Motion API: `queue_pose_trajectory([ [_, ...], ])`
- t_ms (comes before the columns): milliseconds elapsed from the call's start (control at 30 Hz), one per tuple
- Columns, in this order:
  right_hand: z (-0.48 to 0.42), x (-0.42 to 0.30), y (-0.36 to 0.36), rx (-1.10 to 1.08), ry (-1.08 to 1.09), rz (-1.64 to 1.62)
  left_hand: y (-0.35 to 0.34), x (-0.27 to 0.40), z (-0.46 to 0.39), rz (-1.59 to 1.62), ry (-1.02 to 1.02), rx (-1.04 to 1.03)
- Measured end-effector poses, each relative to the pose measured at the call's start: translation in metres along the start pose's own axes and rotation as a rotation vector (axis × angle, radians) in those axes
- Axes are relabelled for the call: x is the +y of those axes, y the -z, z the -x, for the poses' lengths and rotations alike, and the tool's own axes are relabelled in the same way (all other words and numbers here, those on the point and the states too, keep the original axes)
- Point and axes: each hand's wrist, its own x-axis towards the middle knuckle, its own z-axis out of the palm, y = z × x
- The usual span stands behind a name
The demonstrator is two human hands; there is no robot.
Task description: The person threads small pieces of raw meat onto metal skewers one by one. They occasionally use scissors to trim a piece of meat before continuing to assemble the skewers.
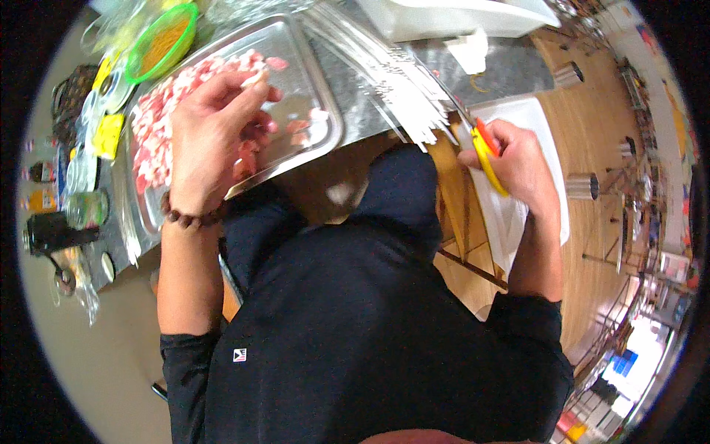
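Note:
My left hand (213,127), with a brown bead bracelet (191,217) at its wrist, is over a shallow metal tray (302,47). A small pale piece of meat (256,79) is pinched between its thumb and fingers. Small chunks of raw pink and white meat (152,130) fill the tray's left side, while a few scraps (299,130) lie at its right. My right hand (524,158) grips scissors (486,152) by their orange and yellow handles. The scissor blades point up and left, beside a bundle of thin pale skewers (410,94); whether they touch is unclear.
Behind the tray stands a green-rimmed bowl (161,47) of brown powder. A white plastic bin (460,19) sits at the table's far side. Skewer ends jut past the table's near edge. At left are a glass jar (87,208) and a black object (55,232).

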Motion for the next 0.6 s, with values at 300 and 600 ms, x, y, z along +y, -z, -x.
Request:
queue_pose_trajectory([
  [300,-0.071,0.118,0.092,0.295,0.085,0.529,-0.004,0.001,0.008,0.093,-0.035,-0.078],
  [600,-0.151,0.182,0.1,0.26,-0.057,0.62,0.005,0.004,0.02,-0.097,-0.08,-0.043],
])
